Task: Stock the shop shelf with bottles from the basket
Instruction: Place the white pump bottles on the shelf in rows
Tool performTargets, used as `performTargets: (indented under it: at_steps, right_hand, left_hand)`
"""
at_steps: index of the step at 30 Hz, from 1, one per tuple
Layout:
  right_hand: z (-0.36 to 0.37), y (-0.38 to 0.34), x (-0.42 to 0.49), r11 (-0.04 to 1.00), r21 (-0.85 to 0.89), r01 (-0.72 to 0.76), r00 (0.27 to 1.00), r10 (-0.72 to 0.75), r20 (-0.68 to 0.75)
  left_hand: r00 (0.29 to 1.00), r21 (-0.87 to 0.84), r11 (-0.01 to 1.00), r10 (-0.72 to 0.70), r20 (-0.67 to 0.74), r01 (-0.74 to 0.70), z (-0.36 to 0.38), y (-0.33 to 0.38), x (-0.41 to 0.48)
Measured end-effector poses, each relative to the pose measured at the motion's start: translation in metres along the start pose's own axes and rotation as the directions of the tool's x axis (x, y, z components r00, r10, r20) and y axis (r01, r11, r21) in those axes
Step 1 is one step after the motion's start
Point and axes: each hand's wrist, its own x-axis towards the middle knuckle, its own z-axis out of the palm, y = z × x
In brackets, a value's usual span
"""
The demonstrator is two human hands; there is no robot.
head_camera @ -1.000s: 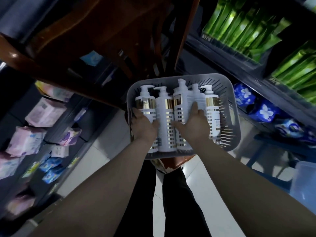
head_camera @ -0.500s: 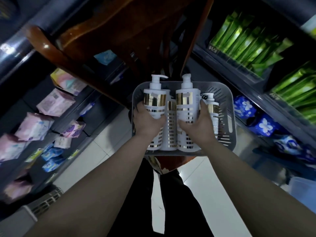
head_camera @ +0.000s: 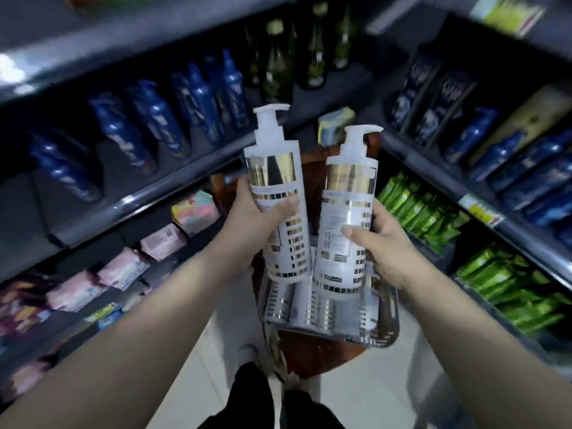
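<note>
I hold two white pump bottles with gold bands upright above the grey basket. My left hand grips the left bottle around its middle. My right hand grips the right bottle low on its side, thumb across the label. Both bottles are clear of the basket, their pump heads pointing toward the shelves. More white bottles lie in the basket, which sits on a brown wooden chair seat.
Dark shelves meet in a corner ahead. Blue bottles line the upper left shelf, and dark green bottles stand behind. Pink packs fill the lower left shelves. Green packets and blue bottles fill the right ones. Pale floor below.
Both hands closed around a bottle each and lifted them up out of the basket. My view swung upward from the basket to the shelves, and the picture is blurred.
</note>
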Motion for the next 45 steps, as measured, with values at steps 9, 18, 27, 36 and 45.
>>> performTargets:
  at_steps: [9, 18, 27, 36, 45]
  right_hand:
    - [0.072, -0.117, 0.001, 0.978, 0.202, 0.054, 0.935, -0.121, 0.333]
    - [0.209, -0.182, -0.005, 0.967, 0.143, 0.212, 0.847, -0.255, 0.466]
    - [0.37, -0.228, -0.011, 0.884, 0.15, 0.444, 0.751, -0.458, 0.476]
    - [0.503, -0.248, -0.003, 0.832, 0.2, 0.518, 0.693, -0.545, 0.472]
    - [0.568, -0.263, 0.027, 0.819, 0.29, 0.495, 0.647, -0.57, 0.507]
  left_hand:
    - [0.986, -0.131, 0.979, 0.161, 0.032, -0.156, -0.084, 0.106, -0.059]
    - [0.934, -0.11, 0.941, 0.293, -0.206, -0.32, -0.199, 0.155, -0.116]
    - [0.772, 0.112, 0.919, 0.38, -0.509, -0.378, -0.361, 0.189, -0.169]
    - [0.687, 0.091, 0.917, 0.354, -0.635, -0.389, -0.502, 0.212, -0.202]
    - [0.431, 0.432, 0.872, 0.489, -0.759, -0.228, -0.565, 0.212, -0.165]
